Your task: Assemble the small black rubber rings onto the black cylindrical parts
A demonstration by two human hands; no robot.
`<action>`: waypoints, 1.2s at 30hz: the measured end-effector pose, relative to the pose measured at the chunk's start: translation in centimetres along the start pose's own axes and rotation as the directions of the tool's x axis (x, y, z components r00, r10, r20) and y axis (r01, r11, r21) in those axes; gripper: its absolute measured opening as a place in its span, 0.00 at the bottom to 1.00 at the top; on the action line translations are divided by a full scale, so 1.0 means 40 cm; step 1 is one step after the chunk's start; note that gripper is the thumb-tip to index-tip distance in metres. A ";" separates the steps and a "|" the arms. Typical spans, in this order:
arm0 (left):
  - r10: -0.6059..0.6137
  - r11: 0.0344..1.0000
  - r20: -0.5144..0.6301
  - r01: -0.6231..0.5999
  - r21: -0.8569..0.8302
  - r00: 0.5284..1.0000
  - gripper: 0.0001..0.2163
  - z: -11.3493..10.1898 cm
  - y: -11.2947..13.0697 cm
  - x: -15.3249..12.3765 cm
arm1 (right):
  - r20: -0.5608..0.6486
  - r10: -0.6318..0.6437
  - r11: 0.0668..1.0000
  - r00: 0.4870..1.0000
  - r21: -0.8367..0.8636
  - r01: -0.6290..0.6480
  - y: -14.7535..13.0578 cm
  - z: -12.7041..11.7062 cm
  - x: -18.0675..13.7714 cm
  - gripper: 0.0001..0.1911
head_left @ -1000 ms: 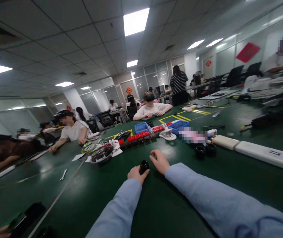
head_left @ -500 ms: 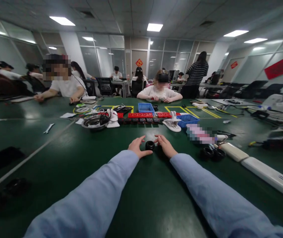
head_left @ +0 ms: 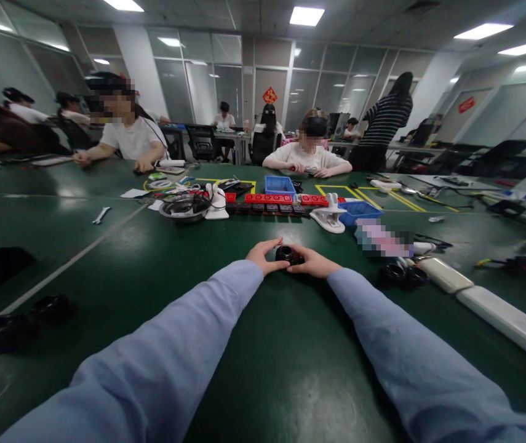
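Between my hands, on the green tabletop, sits a small round black cup-like piece (head_left: pixel 285 253) with a ring-shaped opening on top. My left hand (head_left: pixel 265 256) curls around its left side, the thumb across the near face and the fingers reaching behind. From the other side my right hand (head_left: pixel 314 262) closes on it, thumb in front, its other fingertips partly hidden by the piece. The exact kind of this glossy black piece cannot be made out.
Red-and-black strip blocks (head_left: pixel 269 203), a white clamp stand (head_left: pixel 330 215), a blue bin (head_left: pixel 359 212) and a bowl of cables (head_left: pixel 184 208) stand ahead. Similar black pieces (head_left: pixel 392 274) lie right, beside a long white bar (head_left: pixel 507 317). A wrench (head_left: pixel 101 215) is left.
My right hand has moved in and closed around the black piece, where before it was apart from it. My left hand has tightened around it. The camera view has shifted slightly.
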State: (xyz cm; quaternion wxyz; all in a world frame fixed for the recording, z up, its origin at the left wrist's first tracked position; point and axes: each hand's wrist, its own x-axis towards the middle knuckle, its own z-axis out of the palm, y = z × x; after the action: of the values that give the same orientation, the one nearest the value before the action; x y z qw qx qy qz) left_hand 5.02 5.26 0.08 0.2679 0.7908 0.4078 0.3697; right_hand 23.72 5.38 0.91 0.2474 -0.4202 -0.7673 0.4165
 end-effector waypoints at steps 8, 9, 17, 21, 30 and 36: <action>-0.074 0.992 -0.047 0.079 0.095 0.996 0.20 0.006 0.009 0.006 | -0.049 -0.008 0.998 0.999 -0.060 0.005 -0.001 0.024 0.009 0.21; -0.098 0.989 -0.062 0.104 0.106 0.993 0.20 0.007 0.013 0.006 | -0.095 0.002 0.995 0.996 -0.102 -0.012 0.000 0.028 0.009 0.21; -0.174 0.944 -0.273 0.239 0.226 0.946 0.19 0.038 0.038 0.007 | -0.522 0.136 0.811 0.842 -0.429 -0.397 -0.047 0.109 0.017 0.15; -0.157 0.965 -0.265 0.205 0.165 0.952 0.18 0.041 0.032 0.007 | -0.611 0.152 0.740 0.777 -0.451 -0.499 -0.076 0.140 0.011 0.14; -0.077 0.995 -0.007 0.077 0.069 0.997 0.19 0.002 -0.001 -0.023 | -0.132 -0.034 0.999 0.991 -0.015 0.033 -0.046 0.087 -0.017 0.28; -0.089 0.996 0.055 0.090 0.000 0.994 0.21 -0.006 0.006 -0.020 | 0.045 -0.034 0.986 0.998 0.162 0.026 -0.038 0.056 -0.014 0.25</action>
State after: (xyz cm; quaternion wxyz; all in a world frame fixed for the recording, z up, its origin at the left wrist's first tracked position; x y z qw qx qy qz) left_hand 4.62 4.50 0.12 0.2962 0.7814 0.4348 0.3357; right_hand 21.71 3.46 1.00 0.2686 -0.3771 -0.7430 0.4833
